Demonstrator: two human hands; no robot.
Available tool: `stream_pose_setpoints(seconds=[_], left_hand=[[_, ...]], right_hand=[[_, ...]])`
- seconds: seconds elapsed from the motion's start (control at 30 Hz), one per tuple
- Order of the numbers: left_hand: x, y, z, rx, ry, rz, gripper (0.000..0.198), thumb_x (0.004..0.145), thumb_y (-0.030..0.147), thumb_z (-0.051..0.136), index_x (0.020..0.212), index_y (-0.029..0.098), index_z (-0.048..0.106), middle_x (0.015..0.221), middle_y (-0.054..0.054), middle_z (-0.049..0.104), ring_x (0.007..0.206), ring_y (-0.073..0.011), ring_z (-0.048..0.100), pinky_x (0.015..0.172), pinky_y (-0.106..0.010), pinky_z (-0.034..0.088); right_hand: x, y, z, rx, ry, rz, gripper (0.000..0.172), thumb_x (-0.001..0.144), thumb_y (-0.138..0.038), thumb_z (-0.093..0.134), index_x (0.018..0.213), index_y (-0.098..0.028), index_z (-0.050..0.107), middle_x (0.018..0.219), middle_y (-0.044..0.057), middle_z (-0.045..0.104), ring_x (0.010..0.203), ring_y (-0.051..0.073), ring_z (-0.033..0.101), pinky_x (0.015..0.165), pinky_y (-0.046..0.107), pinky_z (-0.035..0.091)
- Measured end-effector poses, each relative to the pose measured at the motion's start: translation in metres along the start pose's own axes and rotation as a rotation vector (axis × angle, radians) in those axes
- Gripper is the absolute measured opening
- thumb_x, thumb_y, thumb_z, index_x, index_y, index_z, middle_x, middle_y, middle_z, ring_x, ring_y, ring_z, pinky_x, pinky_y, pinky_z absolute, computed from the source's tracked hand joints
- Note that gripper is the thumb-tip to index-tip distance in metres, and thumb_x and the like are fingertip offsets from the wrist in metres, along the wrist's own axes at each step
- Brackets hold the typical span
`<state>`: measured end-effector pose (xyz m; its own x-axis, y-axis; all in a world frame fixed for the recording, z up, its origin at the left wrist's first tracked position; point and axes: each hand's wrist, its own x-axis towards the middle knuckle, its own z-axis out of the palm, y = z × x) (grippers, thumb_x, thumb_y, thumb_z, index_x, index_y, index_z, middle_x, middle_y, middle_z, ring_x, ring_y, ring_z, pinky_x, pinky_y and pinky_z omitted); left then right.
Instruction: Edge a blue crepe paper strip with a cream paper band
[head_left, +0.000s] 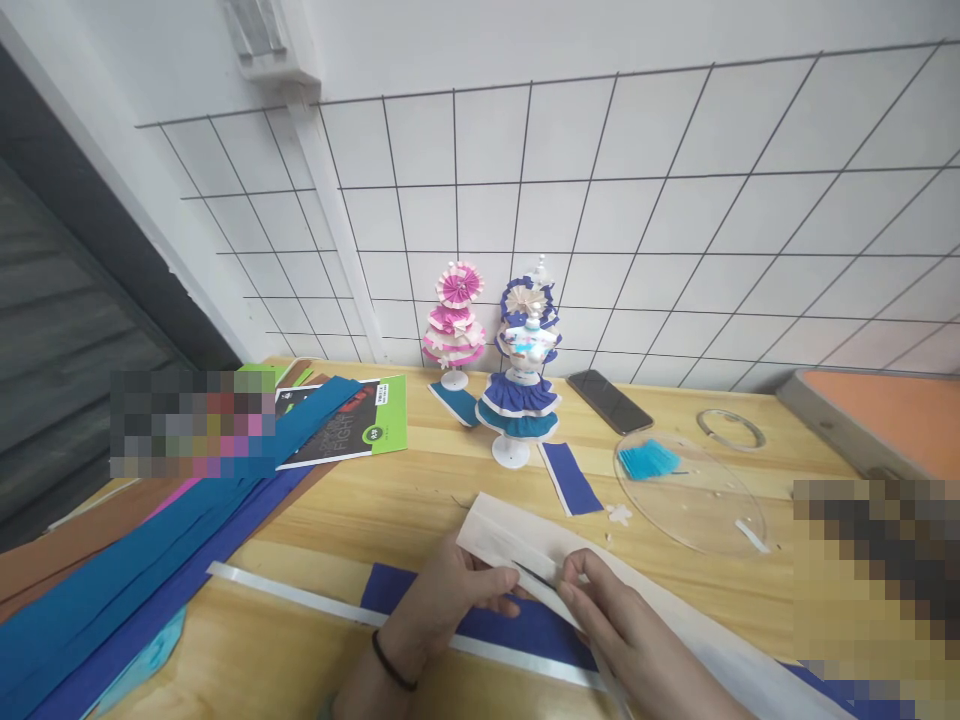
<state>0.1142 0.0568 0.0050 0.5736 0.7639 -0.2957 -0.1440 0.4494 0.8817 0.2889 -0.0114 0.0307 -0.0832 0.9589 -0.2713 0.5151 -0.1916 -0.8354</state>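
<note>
My left hand (469, 590), with a black band at the wrist, pinches the near end of a long cream paper strip (637, 600). My right hand (611, 610) is closed around a thin dark pointed tool (534, 574), whose tip lies against the strip's lower edge near my left thumb. The tool's handle is hidden, so its kind is unclear. Beneath both hands lies a dark blue paper strip (517, 632) with a white border. A narrow white band (300, 592) extends left from it. The cream strip slants down to the right, past my right forearm.
Small dress forms in blue ruffles (517, 405) and pink ruffles (454, 335) stand by the wall. A phone (611, 400), a clear round plate (697, 520) with turquoise pieces (649, 460), and a blue paper piece (570, 478) lie nearby. Long coloured paper strips (187, 520) fill the left.
</note>
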Motion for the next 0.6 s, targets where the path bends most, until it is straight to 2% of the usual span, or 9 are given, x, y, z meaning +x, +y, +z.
stream_pose_setpoints(seconds=[0.23,0.47,0.6], left_hand=[[0.0,-0.0008,-0.001,0.006,-0.012,0.0,0.035,0.059,0.027,0.075,0.088,0.011,0.065,0.076,-0.007,0.067,0.066,-0.0158,0.061,0.056,-0.025,0.051],[0.0001,-0.0026,-0.0005,0.026,-0.015,-0.018,0.037,0.058,0.028,0.075,0.09,0.011,0.064,0.077,-0.008,0.067,0.066,-0.0163,0.061,0.056,-0.026,0.052],[-0.0003,-0.0033,0.0006,0.028,-0.018,-0.02,0.038,0.058,0.028,0.075,0.09,0.01,0.064,0.076,-0.008,0.067,0.065,-0.0163,0.061,0.056,-0.026,0.051]], right_hand=[[0.0032,0.0033,0.0012,0.007,-0.009,-0.019,0.023,0.089,-0.042,0.029,0.08,-0.023,0.039,0.076,-0.001,0.051,0.073,0.017,0.048,0.067,0.026,0.035],[0.0046,0.006,0.0054,0.035,-0.022,-0.042,0.021,0.091,-0.04,0.029,0.08,-0.024,0.038,0.065,-0.005,0.04,0.061,0.014,0.04,0.06,0.024,0.033],[0.0059,0.0063,0.005,0.028,-0.035,-0.04,0.021,0.09,-0.04,0.03,0.08,-0.024,0.037,0.063,-0.006,0.038,0.06,0.014,0.038,0.059,0.024,0.032]])
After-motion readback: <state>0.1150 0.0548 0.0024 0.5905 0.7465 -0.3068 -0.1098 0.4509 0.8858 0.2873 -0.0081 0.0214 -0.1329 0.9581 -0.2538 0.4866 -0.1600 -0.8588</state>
